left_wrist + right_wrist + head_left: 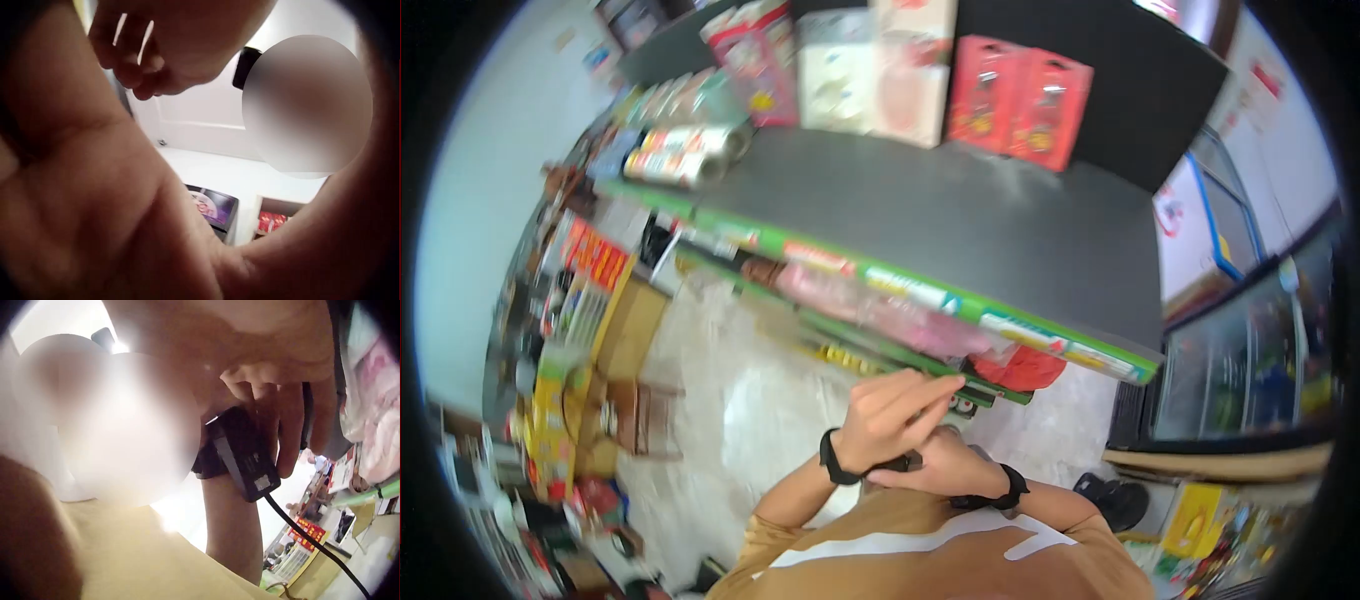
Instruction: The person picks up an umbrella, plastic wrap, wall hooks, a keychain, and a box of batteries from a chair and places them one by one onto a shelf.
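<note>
One left hand (890, 418) beside one right hand (945, 466), near green-edged shelf (940, 215)

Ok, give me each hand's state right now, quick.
Left hand: open, fingers fairly straight, nothing seen held.
Right hand: looks open, fingers loosely bent, nothing seen held.

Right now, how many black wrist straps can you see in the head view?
2: the left strap at the wrist of the left hand, and the right strap at the wrist of the right hand. No third shows.
</note>
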A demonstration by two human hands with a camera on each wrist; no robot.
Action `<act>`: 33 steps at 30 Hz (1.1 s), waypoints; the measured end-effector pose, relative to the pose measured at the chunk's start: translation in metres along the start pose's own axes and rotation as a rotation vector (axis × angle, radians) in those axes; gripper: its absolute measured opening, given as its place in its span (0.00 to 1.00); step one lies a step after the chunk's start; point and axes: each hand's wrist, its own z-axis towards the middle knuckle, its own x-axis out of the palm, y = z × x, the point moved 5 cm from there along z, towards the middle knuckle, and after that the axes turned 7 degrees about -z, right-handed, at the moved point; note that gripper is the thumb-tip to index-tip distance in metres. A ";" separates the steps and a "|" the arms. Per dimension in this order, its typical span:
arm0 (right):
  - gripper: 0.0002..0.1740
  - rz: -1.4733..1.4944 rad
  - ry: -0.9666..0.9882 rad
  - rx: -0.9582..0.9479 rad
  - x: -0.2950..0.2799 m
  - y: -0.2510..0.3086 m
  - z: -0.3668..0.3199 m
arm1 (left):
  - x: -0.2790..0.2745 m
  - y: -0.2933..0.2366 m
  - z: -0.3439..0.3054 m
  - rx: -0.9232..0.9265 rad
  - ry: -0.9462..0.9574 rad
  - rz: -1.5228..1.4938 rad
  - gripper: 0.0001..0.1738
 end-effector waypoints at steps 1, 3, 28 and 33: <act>0.31 0.010 0.126 0.086 0.005 0.000 0.000 | 0.002 0.008 -0.010 -0.038 0.006 0.079 0.16; 0.29 0.217 0.298 0.142 0.031 -0.019 -0.002 | 0.000 0.022 -0.038 -0.230 0.071 0.171 0.13; 0.22 0.630 0.252 0.271 0.364 0.008 0.306 | -0.209 0.125 -0.348 -1.061 -0.452 -0.619 0.21; 0.19 -0.010 0.455 -0.010 0.422 -0.022 0.326 | -0.265 0.130 -0.373 -1.144 -0.617 -0.704 0.19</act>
